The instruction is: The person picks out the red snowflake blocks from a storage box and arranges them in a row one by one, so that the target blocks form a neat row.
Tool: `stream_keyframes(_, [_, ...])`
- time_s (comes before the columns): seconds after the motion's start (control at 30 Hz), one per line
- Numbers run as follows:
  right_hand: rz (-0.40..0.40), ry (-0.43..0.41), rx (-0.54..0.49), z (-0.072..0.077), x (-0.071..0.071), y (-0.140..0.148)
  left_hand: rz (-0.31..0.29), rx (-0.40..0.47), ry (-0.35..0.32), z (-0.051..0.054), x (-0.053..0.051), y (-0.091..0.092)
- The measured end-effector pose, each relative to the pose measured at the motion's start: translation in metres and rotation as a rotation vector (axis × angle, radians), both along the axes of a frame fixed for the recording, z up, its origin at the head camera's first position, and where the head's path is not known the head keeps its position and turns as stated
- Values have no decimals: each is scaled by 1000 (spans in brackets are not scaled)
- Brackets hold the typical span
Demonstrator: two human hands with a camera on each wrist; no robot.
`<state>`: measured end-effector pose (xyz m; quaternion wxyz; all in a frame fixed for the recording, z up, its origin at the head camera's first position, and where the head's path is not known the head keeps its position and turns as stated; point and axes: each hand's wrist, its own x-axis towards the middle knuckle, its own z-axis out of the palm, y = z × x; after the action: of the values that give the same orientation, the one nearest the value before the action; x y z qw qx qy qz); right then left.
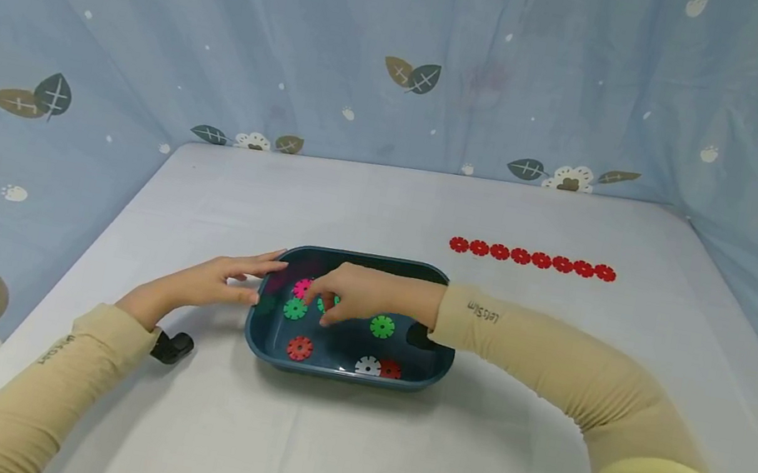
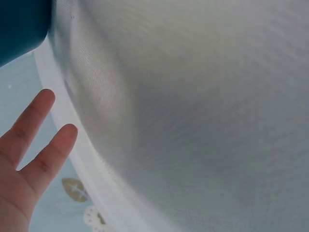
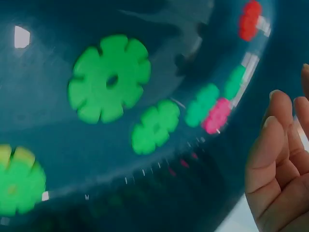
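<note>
A dark teal plastic tub (image 1: 342,376) holds several notched flower-shaped discs: a pink disc (image 1: 301,287), a green disc (image 1: 382,327), a red disc (image 1: 300,348), a white disc (image 1: 368,366) and others. My right hand (image 1: 363,291) reaches down inside it, thumb and forefinger bent and apart over a green disc. In the right wrist view, nothing shows between the loosely bent fingers (image 3: 270,140). At the tub's left end, my left hand (image 1: 206,284) rests its extended fingers on the rim; two of them show spread in the left wrist view.
Several red discs (image 1: 521,256) lie in a straight row on the white tabletop (image 1: 340,458), behind and right of the tub. A black object (image 1: 172,348) is by the left wrist. Blue patterned cloth (image 1: 354,29) hangs behind the table.
</note>
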<state>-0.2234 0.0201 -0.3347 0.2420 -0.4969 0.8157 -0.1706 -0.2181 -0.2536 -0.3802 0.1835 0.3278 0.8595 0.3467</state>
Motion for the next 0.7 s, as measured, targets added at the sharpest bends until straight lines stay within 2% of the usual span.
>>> stream_keyframes(0.13, [50,5,18,-19,-2,-14,0,2,-5,0,0,0])
stream_keyframes(0.27, [81,-33,47,-32,-5,-23,-5,4,-4,0,0,1])
stream_keyframes(0.43, [139,-37,79,-41,-7,-29,-19,15,-1,1,0,1])
stream_keyframes(0.7, [228,20,79,-49,-8,-37,-13,8,5,0,0,0])
